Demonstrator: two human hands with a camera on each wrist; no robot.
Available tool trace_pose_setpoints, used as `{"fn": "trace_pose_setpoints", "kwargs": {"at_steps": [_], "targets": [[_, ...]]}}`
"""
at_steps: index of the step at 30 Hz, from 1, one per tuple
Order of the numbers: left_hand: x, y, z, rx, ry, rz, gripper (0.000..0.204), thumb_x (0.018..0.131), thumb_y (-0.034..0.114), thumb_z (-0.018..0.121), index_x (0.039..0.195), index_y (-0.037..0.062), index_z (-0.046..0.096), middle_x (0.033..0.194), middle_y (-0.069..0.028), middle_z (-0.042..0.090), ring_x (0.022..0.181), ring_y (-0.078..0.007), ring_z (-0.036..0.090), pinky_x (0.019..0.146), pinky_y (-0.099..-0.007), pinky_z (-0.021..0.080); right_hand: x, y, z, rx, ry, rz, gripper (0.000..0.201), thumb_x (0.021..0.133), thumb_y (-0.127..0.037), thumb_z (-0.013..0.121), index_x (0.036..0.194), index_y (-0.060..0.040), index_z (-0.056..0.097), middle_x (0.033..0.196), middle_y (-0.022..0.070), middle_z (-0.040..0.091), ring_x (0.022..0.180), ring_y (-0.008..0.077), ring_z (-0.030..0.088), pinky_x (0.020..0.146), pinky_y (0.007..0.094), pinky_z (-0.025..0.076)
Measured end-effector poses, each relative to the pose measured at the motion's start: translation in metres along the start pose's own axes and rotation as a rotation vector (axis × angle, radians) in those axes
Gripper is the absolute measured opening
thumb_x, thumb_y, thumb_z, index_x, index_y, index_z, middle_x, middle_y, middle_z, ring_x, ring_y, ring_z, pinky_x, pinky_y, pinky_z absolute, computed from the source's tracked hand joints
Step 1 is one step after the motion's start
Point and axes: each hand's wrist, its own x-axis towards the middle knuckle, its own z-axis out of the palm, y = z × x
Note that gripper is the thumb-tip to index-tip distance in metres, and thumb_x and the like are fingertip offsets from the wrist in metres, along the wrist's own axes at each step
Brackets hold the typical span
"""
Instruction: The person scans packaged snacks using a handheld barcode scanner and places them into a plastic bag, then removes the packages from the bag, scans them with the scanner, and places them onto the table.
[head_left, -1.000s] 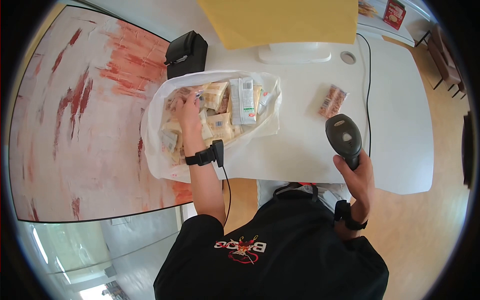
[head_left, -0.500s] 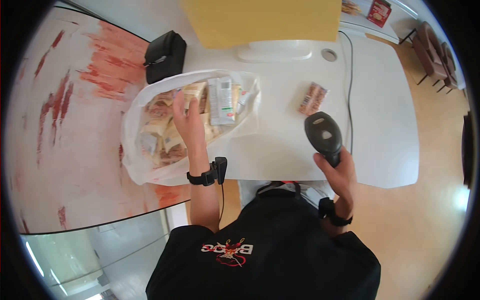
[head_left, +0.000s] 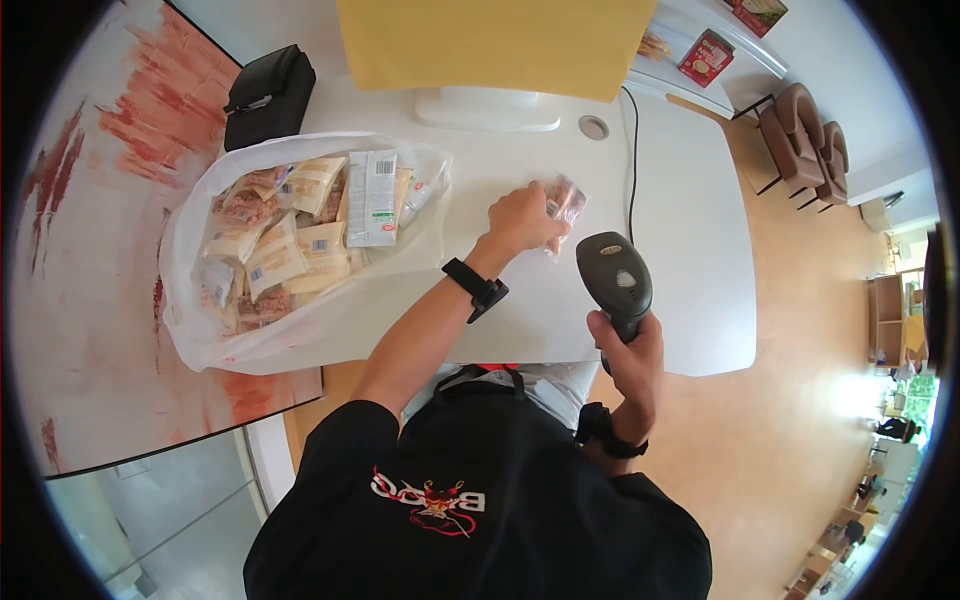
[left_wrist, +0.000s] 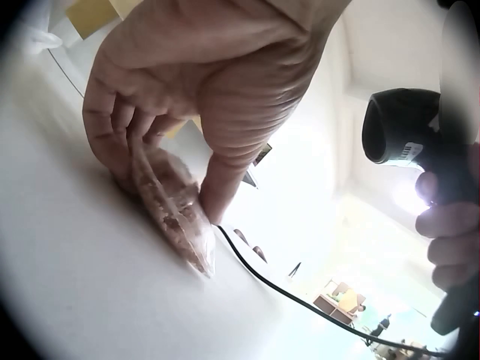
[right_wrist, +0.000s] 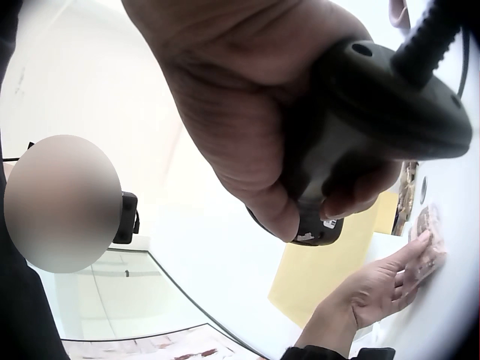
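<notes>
A small clear plastic packet of reddish-brown contents (head_left: 568, 198) is placed at one o'clock from the head view's centre, tilted on edge at the smooth white tabletop (head_left: 700, 280); it is pinched between the thumb and curled fingers of the left hand (head_left: 520, 220). Near three o'clock, a dark grey pistol-shaped plastic scanner (head_left: 614, 275) is gripped by the right hand (head_left: 636, 365), fingers wrapped round its handle. The packet could be dropped, its slick film being held at one end only, it seems. Printing might be hidden from the scanner by fingers or creases. The packet could be knocked by the scanner, held near its five o'clock. At its three o'clock, the thin black cable (head_left: 634, 160) might be snagged if either hand is swung wide
</notes>
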Motion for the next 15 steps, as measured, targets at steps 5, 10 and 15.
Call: {"fn": "trace_pose_setpoints", "kwargs": {"at_steps": [5, 10, 15], "targets": [[-0.012, -0.027, 0.005, -0.225, 0.001, 0.171, 0.054, 0.068, 0.035, 0.075, 0.107, -0.0012, 0.067, 0.096, -0.0165, 0.070, 0.090, -0.0314, 0.067, 0.082, -0.0376, 0.052, -0.002, -0.003, 0.002, -0.032, -0.006, 0.028, 0.032, 0.083, -0.024, 0.076, 0.100, 0.0012, 0.065, 0.080, 0.0022, 0.063, 0.075, 0.0106, 0.054, 0.070, 0.0295, 0.046], [-0.035, -0.031, -0.011, -0.309, 0.168, 0.222, 0.048, 0.071, 0.032, 0.075, 0.108, 0.0021, 0.067, 0.090, -0.0159, 0.070, 0.084, -0.0288, 0.068, 0.079, -0.0366, 0.052, 0.002, -0.012, 0.011, -0.185, -0.128, 0.071, 0.034, 0.082, -0.022, 0.076, 0.104, 0.0016, 0.064, 0.084, 0.0046, 0.065, 0.079, 0.0125, 0.056, 0.074, 0.0306, 0.047], [-0.059, -0.039, -0.017, -0.453, 0.202, 0.210, 0.050, 0.076, 0.035, 0.078, 0.110, 0.0003, 0.064, 0.085, -0.0111, 0.068, 0.074, -0.0174, 0.063, 0.070, -0.0313, 0.051, 0.004, -0.008, 0.021, -0.083, -0.203, 0.005, 0.034, 0.083, -0.020, 0.076, 0.107, 0.0015, 0.064, 0.089, 0.0059, 0.067, 0.083, 0.0117, 0.057, 0.078, 0.0299, 0.047]]}}
